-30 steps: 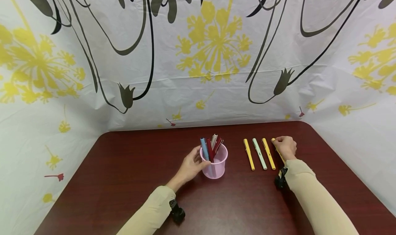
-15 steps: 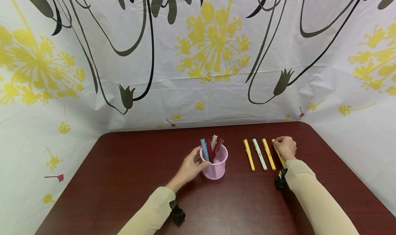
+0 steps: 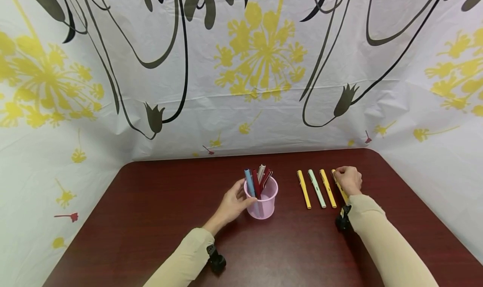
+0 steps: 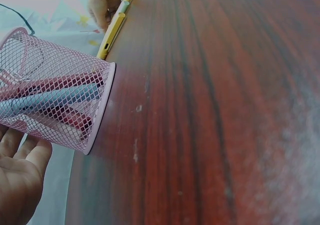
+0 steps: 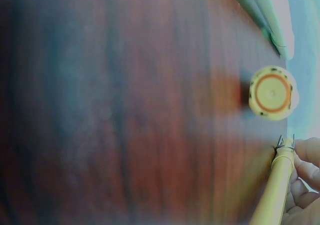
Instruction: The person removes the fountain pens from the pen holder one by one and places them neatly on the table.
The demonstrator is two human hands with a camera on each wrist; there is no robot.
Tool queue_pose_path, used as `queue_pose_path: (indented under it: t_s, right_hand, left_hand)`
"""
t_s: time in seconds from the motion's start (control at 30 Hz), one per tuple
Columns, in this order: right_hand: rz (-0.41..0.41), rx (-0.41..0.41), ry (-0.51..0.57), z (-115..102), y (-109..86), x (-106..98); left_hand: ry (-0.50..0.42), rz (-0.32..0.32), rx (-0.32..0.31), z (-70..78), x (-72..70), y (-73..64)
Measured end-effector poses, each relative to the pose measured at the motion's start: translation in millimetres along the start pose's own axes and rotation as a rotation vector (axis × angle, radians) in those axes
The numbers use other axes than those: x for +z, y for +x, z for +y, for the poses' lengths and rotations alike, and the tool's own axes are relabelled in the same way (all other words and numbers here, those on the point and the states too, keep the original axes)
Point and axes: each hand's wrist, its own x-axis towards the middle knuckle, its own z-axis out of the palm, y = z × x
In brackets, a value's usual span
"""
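My left hand point(image 3: 231, 203) holds a pink mesh pen cup point(image 3: 267, 207) upright on the table, thumb at the near side and fingers behind. Inside lean a blue pen point(image 3: 249, 182), a pale one point(image 3: 261, 172) and dark red pens point(image 3: 256, 184); their lower ends show through the mesh in the left wrist view. To the right, my right hand point(image 3: 349, 180) pinches the clip end of a yellow pen point(image 5: 275, 190), rightmost in a row of pens. The sleeve hides its near end in the head view. Left of it lie a yellow pen point(image 3: 328, 189), a pale green pen point(image 3: 317, 189) and another yellow pen point(image 3: 304, 190).
The dark red wooden table point(image 3: 151, 220) has rounded far corners. A white patterned cloth point(image 3: 234, 123) hangs right behind it and along both sides. The row of pens lies between the cup and my right hand, the pens close together and roughly parallel.
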Motion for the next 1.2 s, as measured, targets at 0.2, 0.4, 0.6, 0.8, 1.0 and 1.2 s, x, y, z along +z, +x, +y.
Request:
queue_pose_path:
  t_s: [0.2, 0.4, 0.6, 0.8, 1.0, 1.2]
  right_hand:
    - [-0.007, -0.008, 0.003, 0.6, 0.3, -0.7]
    - [-0.021, -0.021, 0.009, 1.3, 0.0, -1.8]
    - [-0.045, -0.051, 0.025, 3.8, 0.2, -3.9]
    - [-0.056, -0.089, 0.058, 8.7, -0.3, -7.6]
    - [-0.087, -0.081, 0.191, 14.3, -2.4, -12.6]
    - [-0.060, -0.037, 0.331, 8.8, -7.9, -18.5]
  left_hand:
    - [-0.001, -0.003, 0.000, -0.4, -0.6, -0.4]
    - [0.003, -0.007, 0.004, -1.0, -0.7, -0.6]
    - [0.004, -0.007, 0.012, -0.9, -0.8, -0.2]
    - [0.002, -0.006, 0.017, -1.3, -1.1, -0.1]
    - [-0.006, -0.007, 0.017, -1.5, -0.9, -1.0]
    - [0.006, -0.002, 0.014, 0.7, -1.1, -0.6]
